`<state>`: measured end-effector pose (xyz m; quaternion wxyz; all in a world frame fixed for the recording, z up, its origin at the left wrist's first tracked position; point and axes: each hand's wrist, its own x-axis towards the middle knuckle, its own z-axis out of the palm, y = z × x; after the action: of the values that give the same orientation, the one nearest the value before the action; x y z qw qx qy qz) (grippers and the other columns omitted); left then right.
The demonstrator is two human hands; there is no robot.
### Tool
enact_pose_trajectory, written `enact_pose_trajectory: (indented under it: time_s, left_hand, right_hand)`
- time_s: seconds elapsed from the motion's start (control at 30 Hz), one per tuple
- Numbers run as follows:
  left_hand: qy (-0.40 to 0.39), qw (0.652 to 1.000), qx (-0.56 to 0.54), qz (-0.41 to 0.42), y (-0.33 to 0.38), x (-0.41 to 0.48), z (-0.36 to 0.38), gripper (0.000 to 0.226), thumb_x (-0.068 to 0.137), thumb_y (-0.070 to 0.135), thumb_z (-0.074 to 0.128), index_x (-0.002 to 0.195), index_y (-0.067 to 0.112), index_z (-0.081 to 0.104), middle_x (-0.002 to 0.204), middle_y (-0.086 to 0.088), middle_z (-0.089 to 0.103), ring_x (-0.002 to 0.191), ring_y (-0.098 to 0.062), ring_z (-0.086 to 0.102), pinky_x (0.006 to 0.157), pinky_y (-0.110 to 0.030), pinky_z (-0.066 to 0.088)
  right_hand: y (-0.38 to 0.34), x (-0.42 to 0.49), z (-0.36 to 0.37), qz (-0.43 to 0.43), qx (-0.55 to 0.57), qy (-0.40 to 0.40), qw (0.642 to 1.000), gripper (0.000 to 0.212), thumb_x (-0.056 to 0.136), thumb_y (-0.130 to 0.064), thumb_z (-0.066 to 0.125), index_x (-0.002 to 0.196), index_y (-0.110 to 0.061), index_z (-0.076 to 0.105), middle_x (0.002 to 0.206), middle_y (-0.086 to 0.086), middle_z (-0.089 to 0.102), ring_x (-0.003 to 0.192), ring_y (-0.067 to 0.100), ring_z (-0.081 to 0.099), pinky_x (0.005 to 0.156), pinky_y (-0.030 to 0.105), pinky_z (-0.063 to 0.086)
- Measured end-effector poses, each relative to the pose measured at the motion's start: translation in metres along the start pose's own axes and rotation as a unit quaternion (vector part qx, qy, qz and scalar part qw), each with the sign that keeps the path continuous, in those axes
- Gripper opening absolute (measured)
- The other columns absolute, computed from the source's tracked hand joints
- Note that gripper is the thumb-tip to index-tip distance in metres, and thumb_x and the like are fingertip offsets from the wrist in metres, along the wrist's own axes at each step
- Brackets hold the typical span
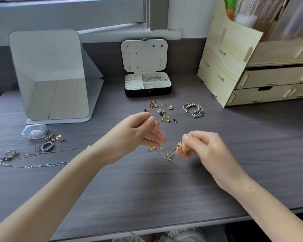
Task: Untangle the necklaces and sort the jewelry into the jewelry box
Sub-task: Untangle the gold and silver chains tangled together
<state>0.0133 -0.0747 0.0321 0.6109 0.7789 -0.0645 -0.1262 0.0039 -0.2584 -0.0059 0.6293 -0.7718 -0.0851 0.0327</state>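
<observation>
Together, both hands' fingers (186,137) pinch the gold necklace (166,153) sagging between them.

a tangled gold necklace (166,152) hangs above the desk; the jewelry box (147,84) stands open behind.
</observation>
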Motion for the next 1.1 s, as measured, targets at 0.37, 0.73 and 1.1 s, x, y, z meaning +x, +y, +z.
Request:
enact_pose_trajectory:
  time_s: [0.37, 0.73, 1.1]
  left_hand:
    - [0.051, 0.974, -0.203, -0.085, -0.001, 0.004, 0.005, 0.04, 0.099, 0.037, 0.037, 0.064, 0.018, 0.031, 0.053, 0.005, 0.019, 0.045, -0.012, 0.017, 0.042, -0.018, 0.023]
    - [-0.034, 0.967, -0.251, 0.034, 0.09, 0.015, -0.006, 0.04, 0.099, 0.038, 0.034, 0.065, 0.018, 0.034, 0.045, 0.008, 0.02, 0.038, -0.006, 0.016, 0.036, -0.016, 0.016]
    - [-0.022, 0.945, -0.314, 0.091, 0.149, 0.019, -0.017, 0.044, 0.099, 0.039, 0.033, 0.062, 0.016, 0.037, 0.044, 0.007, 0.02, 0.037, -0.005, 0.017, 0.037, -0.016, 0.015]
  right_hand:
    - [0.006, -0.003, -0.015, 0.017, -0.011, -0.029, 0.999, 0.031, 0.075, -0.025, 0.052, 0.046, -0.014, 0.053, 0.057, 0.009, 0.062, 0.054, 0.013, 0.052, 0.055, 0.023, 0.042]
    - [0.013, -0.001, -0.021, -0.136, -0.419, 0.078, 0.895, 0.011, 0.082, -0.027, 0.06, 0.08, -0.02, 0.069, 0.084, -0.01, 0.067, 0.081, 0.017, 0.06, 0.076, 0.023, 0.04]
    - [-0.042, 0.006, 0.01, -0.026, 0.098, -0.215, 0.971, 0.02, 0.087, -0.015, 0.055, 0.101, -0.008, 0.066, 0.077, 0.003, 0.068, 0.08, 0.012, 0.062, 0.081, 0.02, 0.048]
